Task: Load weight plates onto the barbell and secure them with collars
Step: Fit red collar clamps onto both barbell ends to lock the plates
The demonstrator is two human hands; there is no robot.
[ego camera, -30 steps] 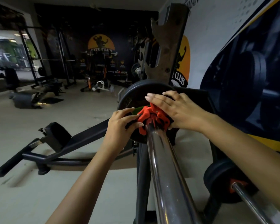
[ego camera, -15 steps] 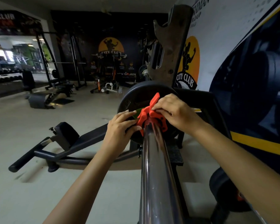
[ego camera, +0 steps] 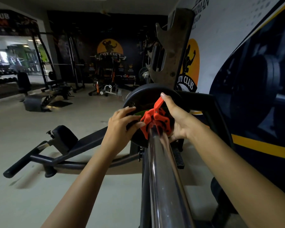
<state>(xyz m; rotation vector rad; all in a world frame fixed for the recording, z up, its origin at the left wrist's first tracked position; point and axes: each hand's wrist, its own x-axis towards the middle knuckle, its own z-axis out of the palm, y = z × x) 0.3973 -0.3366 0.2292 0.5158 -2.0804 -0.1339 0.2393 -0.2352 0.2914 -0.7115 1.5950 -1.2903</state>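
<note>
Head view: red plastic clamp collar [ego camera: 155,120] on chrome steel barbell [ego camera: 161,170], flush against black round weight plate [ego camera: 138,94], lever [ego camera: 158,102] raised; right hand [ego camera: 176,119] grips it, apparently for closing, left hand [ego camera: 120,124], laid flat, braces the plate.

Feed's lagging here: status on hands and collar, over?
Right hand grips red collar, thumb on its raised lever. Left hand pressed to black plate, thumb at collar. Nothing blocking.

Before you, the collar [ego camera: 152,120] is bright red-orange on a mirror-silver barbell [ego camera: 161,170]. The weight plate [ego camera: 143,96] is matt black with a green patch. At right, the wall [ego camera: 262,170] is navy with a yellow stripe. The floor [ego camera: 39,162] is pale beige.
</note>
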